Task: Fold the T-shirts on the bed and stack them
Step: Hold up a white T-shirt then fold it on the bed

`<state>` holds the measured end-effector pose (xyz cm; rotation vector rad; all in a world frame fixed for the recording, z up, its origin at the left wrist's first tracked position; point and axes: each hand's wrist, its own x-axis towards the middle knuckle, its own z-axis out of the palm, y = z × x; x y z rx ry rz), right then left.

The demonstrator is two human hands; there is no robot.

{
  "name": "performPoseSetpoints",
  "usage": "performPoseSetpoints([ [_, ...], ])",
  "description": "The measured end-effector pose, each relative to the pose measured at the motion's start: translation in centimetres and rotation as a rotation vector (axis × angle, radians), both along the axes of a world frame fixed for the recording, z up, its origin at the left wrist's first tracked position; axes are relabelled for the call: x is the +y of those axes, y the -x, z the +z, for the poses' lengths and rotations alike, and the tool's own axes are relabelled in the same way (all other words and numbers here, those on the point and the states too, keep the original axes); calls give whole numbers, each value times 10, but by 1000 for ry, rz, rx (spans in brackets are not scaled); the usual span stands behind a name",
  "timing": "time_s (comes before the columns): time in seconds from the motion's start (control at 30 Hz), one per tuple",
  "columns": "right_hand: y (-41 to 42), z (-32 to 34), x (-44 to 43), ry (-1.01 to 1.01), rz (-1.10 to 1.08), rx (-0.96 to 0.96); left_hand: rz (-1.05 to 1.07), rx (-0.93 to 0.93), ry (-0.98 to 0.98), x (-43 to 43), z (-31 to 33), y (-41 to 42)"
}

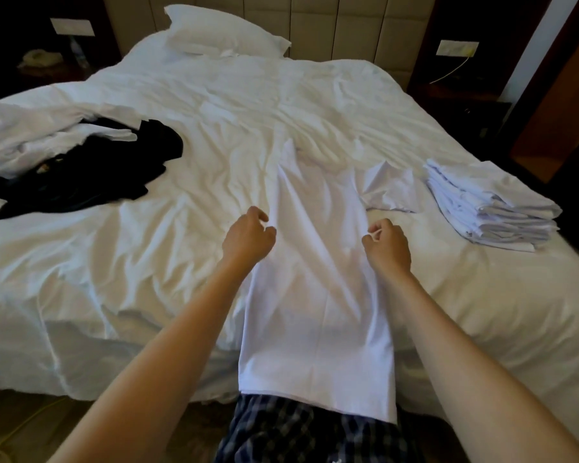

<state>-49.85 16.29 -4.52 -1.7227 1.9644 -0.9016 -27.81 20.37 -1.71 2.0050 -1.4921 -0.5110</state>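
Observation:
A white T-shirt (318,279), folded into a long narrow strip, lies on the bed in front of me with its hem hanging over the near edge. One sleeve (390,188) sticks out to the right. My left hand (248,237) pinches the strip's left edge, and my right hand (386,245) pinches its right edge. A stack of folded white T-shirts (492,205) sits on the bed to the right. An unfolded heap of white T-shirts (30,135) and black T-shirts (107,172) lies at the left.
The bed (214,128) has a wrinkled white cover. A pillow (224,31) rests against the padded headboard (348,25). Dark nightstands stand on both sides, the right one (465,105) with a cable above it. My plaid trousers (298,432) touch the bed's near edge.

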Motion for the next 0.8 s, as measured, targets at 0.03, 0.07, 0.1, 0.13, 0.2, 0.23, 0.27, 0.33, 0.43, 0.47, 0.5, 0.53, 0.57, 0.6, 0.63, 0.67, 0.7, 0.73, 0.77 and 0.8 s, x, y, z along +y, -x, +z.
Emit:
performPoseSetpoints([
  [0.03,-2,6,-13,-5,26,11,-20,-13,-5,-15,7,-1],
  [0.07,-3,11,-28,-12,50,25,-35,-18,-12,-32,13,-1],
  [0.1,-5,16,-41,-19,73,44,-50,-15,-25,-47,17,-3],
  [0.13,-7,19,-53,-25,93,65,-63,-8,-38,-60,19,-4],
  [0.2,-10,25,-80,-35,127,104,-82,-1,-71,-90,21,-8],
  [0.23,-13,27,-95,-41,137,123,-91,-8,-84,-105,21,-11],
  [0.27,-15,27,-109,-50,145,145,-102,-12,-102,-119,20,-14],
  [0.33,-22,27,-138,-54,166,204,-116,-24,-131,-148,17,-20],
  [0.43,-37,24,-188,-39,213,264,-125,-57,-112,-196,9,-28],
  [0.47,-42,23,-201,-39,228,268,-128,-58,-88,-209,8,-28],
  [0.5,-49,21,-219,-37,240,269,-131,-56,-60,-227,6,-28],
  [0.53,-55,19,-235,-30,253,278,-130,-55,-29,-243,5,-28],
  [0.57,-61,17,-253,-21,270,294,-127,-52,2,-262,4,-27],
  [0.6,-68,15,-268,-10,289,312,-129,-49,31,-279,4,-25],
  [0.63,-74,14,-281,-1,307,327,-132,-50,59,-292,5,-24],
  [0.67,-82,12,-296,7,321,333,-140,-61,84,-308,4,-22],
  [0.7,-88,10,-308,12,330,338,-152,-92,103,-322,4,-21],
  [0.73,-95,8,-320,10,338,344,-172,-142,116,-336,3,-21],
  [0.77,-101,5,-330,-1,345,356,-200,-200,118,-348,3,-21],
  [0.8,-106,3,-337,-20,351,371,-229,-263,106,-357,3,-20],
])
